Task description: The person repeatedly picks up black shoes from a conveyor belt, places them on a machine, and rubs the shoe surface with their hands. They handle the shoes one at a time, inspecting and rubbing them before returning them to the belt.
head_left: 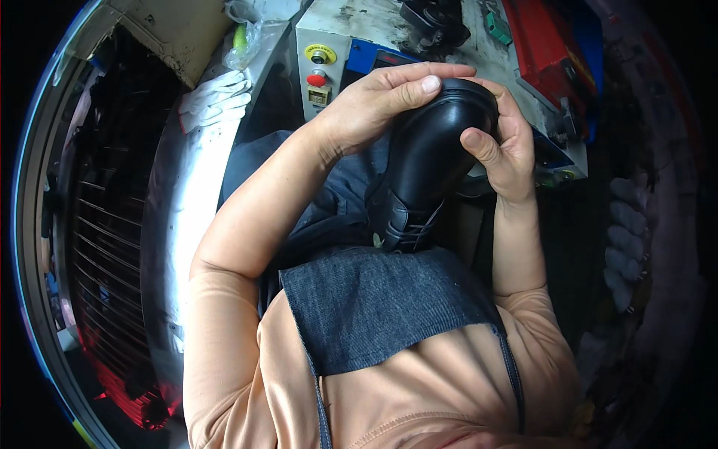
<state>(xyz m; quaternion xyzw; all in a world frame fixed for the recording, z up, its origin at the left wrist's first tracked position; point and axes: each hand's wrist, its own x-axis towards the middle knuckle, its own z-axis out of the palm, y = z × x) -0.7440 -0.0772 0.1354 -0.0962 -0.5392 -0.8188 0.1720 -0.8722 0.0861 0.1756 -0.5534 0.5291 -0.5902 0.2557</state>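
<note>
A black leather lace-up shoe (pixel 434 142) is held in front of me, its glossy rounded toe pointing away and its laced part near my denim apron (pixel 381 307). My left hand (pixel 378 101) is closed on the left side of the toe, with the thumb along the front edge and the fingers reaching over the far side. On the right side of the toe, my right hand (pixel 508 146) curls round the sole edge, its thumb near the upper. Part of the fingers of both hands is hidden behind the shoe.
Beyond the shoe stands a grey machine (pixel 351 22) with a red push button (pixel 317 78) and a red part (pixel 542 56) at right. White gloves (pixel 215 101) and a plastic bag (pixel 241 46) lie on a metal surface (pixel 196 179) at left. Dark ribbed racking (pixel 108 247) is farther left.
</note>
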